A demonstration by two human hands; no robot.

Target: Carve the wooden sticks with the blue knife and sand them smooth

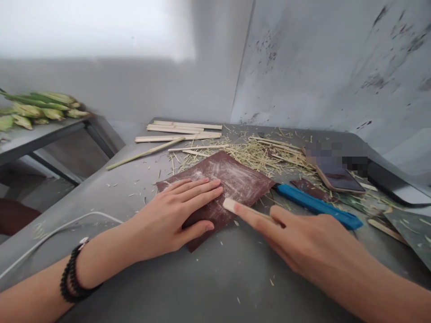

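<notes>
A brown sheet of sandpaper (242,172), streaked with pale dust, lies on the grey table. My left hand (182,208) rests flat on its left part, fingers stretched out. In my right hand (289,233) is a pale bamboo strip (230,205), its blunt end over the sandpaper's front right edge and the index finger laid along it. Most of the strip is hidden under my fingers. Just beyond the right hand lies a blue utility knife (318,206), its tip end by the sandpaper's right corner.
Several pale strips (183,128) lie at the back left, with a green stalk (144,154) in front. Shavings (235,154) are heaped behind the sandpaper. A phone (340,175) lies at right. A white cable (60,231) crosses the left side. Green plants (40,107) sit on another table.
</notes>
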